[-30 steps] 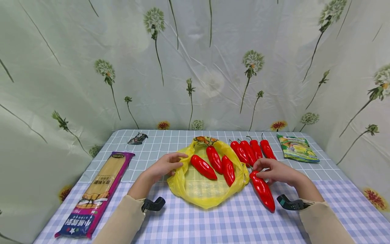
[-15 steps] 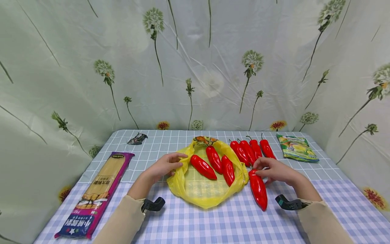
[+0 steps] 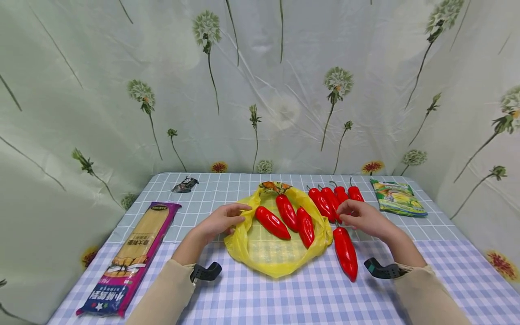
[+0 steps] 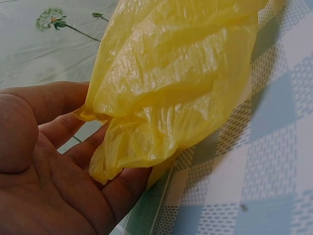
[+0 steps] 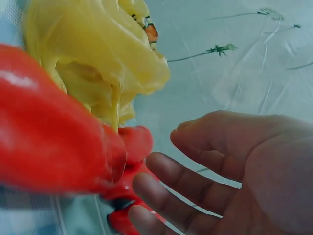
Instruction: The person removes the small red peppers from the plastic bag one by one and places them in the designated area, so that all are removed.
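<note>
A yellow plastic bag (image 3: 284, 266) lies spread in the middle of the table, its mouth wide and up, with three red peppers (image 3: 272, 223) inside. My left hand (image 3: 221, 221) holds its left rim, thumb and fingertips partly hidden by the crinkled film (image 4: 171, 78). My right hand (image 3: 365, 219) hovers at the bag's right, fingers loosely bent around nothing. Just below it a loose red pepper (image 3: 345, 253) lies stem end away from me. Seen from the right wrist, this pepper (image 5: 49, 127) fills the left side, apart from the fingertips.
Several more red peppers (image 3: 321, 202) lie in a row at the back right, near a green-yellow packet (image 3: 398, 197). At the left is a long purple pack of noodles (image 3: 134, 253), and behind it a small black wrapper (image 3: 185, 184). A floral curtain (image 3: 280, 90) hangs behind.
The loose pepper has swung to point more straight toward me. My right hand has let go of it and moved slightly up. The left hand and the bag have stayed in place.
</note>
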Tool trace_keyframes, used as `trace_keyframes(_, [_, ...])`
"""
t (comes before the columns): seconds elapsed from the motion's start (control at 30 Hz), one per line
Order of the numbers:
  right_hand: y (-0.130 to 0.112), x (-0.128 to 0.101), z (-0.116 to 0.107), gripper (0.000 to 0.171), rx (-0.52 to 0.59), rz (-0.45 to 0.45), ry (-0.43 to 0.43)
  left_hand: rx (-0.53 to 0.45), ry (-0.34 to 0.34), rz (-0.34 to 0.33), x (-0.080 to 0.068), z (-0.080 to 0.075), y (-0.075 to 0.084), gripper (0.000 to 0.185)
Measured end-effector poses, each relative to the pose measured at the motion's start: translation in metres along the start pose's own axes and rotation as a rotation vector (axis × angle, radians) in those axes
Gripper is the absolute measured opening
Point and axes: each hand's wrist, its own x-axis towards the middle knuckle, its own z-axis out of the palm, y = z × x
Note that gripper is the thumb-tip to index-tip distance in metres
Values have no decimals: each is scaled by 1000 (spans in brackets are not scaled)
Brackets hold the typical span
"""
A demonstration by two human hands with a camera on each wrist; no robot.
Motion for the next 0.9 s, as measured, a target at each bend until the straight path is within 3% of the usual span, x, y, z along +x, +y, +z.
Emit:
trace_keyframes(0.33, [-26,7,-1,29,-28,-87,68,10,-2,1,0,-1,1,34])
trace_keyframes(0.9, [-68,23,20,28,30,-118,22,1,17,-8,-1,-1,1,33])
